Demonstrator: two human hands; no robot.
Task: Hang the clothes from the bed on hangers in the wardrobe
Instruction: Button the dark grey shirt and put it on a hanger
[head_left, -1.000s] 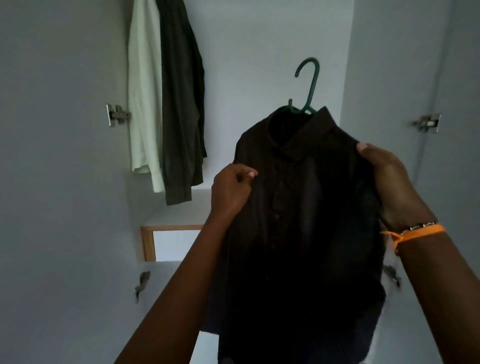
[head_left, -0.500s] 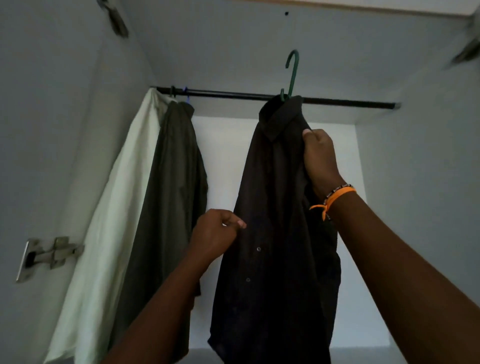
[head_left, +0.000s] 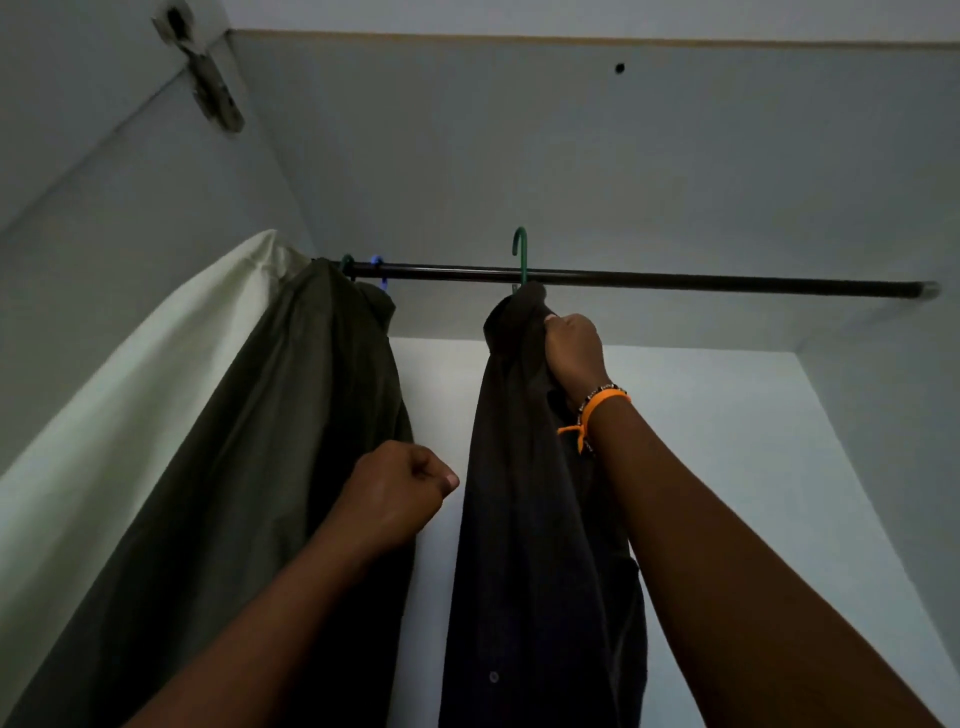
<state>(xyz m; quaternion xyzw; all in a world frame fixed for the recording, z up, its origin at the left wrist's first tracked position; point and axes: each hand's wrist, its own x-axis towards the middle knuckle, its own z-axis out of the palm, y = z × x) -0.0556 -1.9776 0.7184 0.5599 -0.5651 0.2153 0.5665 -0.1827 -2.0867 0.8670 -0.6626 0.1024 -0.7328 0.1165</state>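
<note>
A black button shirt (head_left: 519, 519) hangs on a green hanger whose hook (head_left: 521, 254) stands up across the black wardrobe rod (head_left: 727, 283), its curve above the bar. My right hand (head_left: 574, 353), with an orange wristband, grips the shirt at the shoulder just under the collar. My left hand (head_left: 400, 493) is curled into a fist just left of the shirt's front edge and holds nothing.
A dark olive shirt (head_left: 291, 441) and a pale cream shirt (head_left: 130, 415) hang at the rod's left end on green and blue hooks. A door hinge (head_left: 213, 93) sits at the upper left. The rod right of the black shirt is bare.
The view tilted up from the wardrobe's lower part to the rod. My right hand lifted the shirt and hanger up to the rod. My left hand let go of the shirt front.
</note>
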